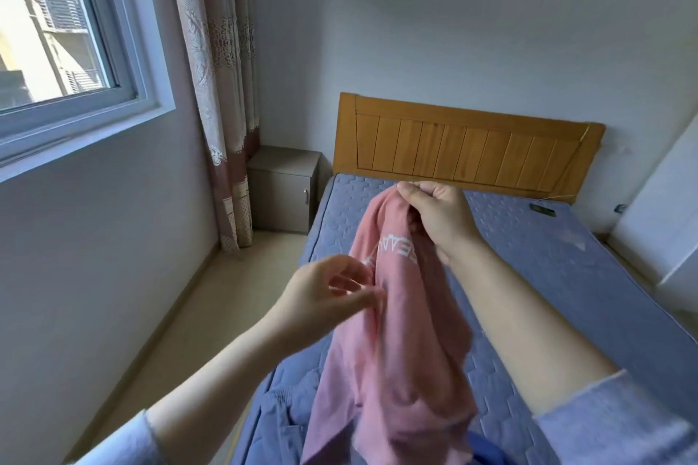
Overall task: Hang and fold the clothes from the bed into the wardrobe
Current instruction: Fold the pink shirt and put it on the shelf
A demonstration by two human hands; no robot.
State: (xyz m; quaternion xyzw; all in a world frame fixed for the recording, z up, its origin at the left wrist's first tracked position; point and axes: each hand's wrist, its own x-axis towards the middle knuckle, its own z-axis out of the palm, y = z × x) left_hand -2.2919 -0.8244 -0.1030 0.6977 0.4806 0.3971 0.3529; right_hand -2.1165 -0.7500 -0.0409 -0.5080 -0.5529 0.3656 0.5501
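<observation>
One pink garment (pixel 396 351) hung in the air above the bed (pixel 566 276), held up between two hands. The right hand (pixel 438 217) gripped its bunched top edge, fingers and thumb curled tight round the cloth, so the rest draped down toward the near end of the mattress. The left hand (pixel 325 294) sat lower at the garment's left edge, its fingers loosely curled and its fingertips against the fabric. The blur there made it impossible to tell whether it pinched the cloth or only touched it. One line of white lettering (pixel 393 251) ran across the pink fabric, upside down and creased, and it could not be read. Each forearm ended in one pale blue sleeve, the left sleeve (pixel 124 445) and the right sleeve (pixel 612 423). One blue-grey garment (pixel 279 423) lay crumpled on the near left corner of the quilted blue mattress. One small dark object (pixel 542 208) lay on the mattress close to the single wooden headboard (pixel 468 147). One grey nightstand (pixel 283 189) stood just beside the bed, with one patterned curtain (pixel 219 87) next to it and one window (pixel 56 30) at the left.
</observation>
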